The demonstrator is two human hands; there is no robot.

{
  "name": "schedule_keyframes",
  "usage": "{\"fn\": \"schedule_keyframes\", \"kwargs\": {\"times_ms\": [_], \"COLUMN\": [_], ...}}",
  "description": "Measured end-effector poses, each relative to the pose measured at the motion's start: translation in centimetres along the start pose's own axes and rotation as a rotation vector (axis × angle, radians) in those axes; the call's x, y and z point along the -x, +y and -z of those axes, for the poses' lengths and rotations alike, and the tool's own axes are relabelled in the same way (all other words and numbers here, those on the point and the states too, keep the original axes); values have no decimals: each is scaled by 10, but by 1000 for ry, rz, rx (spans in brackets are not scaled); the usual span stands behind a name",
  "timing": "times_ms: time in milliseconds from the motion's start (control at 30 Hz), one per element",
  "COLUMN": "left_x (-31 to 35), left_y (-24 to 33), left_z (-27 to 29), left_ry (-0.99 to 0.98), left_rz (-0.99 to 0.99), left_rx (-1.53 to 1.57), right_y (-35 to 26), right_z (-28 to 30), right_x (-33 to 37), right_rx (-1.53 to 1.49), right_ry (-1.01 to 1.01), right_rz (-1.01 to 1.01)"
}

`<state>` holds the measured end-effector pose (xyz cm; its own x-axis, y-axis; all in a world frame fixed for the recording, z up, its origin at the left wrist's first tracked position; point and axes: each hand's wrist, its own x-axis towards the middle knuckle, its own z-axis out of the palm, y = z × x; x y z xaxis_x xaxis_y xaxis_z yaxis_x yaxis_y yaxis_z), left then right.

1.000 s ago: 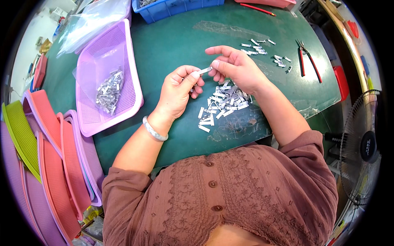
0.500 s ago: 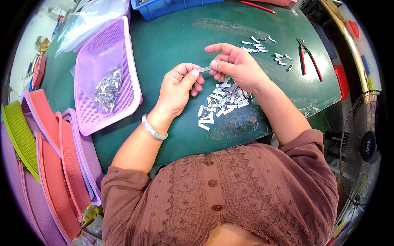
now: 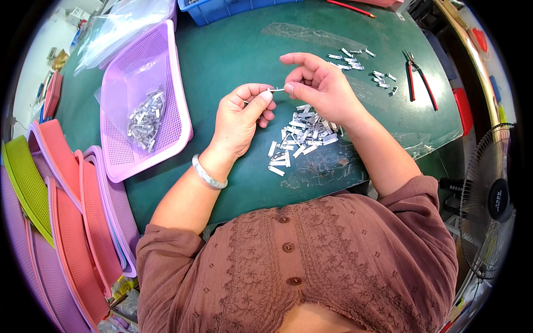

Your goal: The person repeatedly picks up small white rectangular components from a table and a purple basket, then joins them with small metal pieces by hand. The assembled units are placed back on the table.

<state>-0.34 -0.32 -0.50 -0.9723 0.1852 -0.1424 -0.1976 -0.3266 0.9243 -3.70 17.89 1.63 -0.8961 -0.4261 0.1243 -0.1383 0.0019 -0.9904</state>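
Note:
Between my two hands is a small, slim silvery metal piece (image 3: 276, 89). My left hand (image 3: 242, 114) is closed, pinching one end of it between thumb and fingers. The thumb and a fingertip of my right hand (image 3: 319, 89) meet at its other end, while the forefinger stays raised and curved. Right below the hands, a heap of similar small metal pieces (image 3: 311, 132) lies on the green table (image 3: 233, 50). Smaller groups of such pieces (image 3: 350, 60) lie farther off to the right. My fingers hide part of the held piece.
Left of my hands stands a purple perforated basket (image 3: 180, 125) with a clear bag of metal pieces (image 3: 146, 119) inside. Red-handled pliers (image 3: 420, 83) lie at the right. A blue bin (image 3: 222, 11) stands at the back, stacked baskets (image 3: 78, 233) at the left, a fan (image 3: 488, 200) at the right.
The metal piece has turned between my fingers and now shows a thinner edge with a small projection. My right forefinger has lifted slightly; both hands stay in nearly the same place.

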Motion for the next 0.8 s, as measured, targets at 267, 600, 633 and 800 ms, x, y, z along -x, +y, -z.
{"fn": "schedule_keyframes", "kwargs": {"times_ms": [267, 600, 633, 800], "left_x": [1, 1, 1, 1], "left_y": [1, 1, 1, 2], "left_z": [-1, -1, -1, -2], "left_ry": [27, 47, 54, 67], "left_rz": [-13, -32, -31, -27], "left_rx": [-18, -36, -36, -42], "right_y": [2, 2, 2, 1], "right_z": [-1, -1, -1, -1], "right_x": [-1, 0, -1, 0], "right_rx": [4, 28, 26, 14], "right_ry": [7, -1, -1, -5], "right_rz": [12, 23, 17, 8]}}
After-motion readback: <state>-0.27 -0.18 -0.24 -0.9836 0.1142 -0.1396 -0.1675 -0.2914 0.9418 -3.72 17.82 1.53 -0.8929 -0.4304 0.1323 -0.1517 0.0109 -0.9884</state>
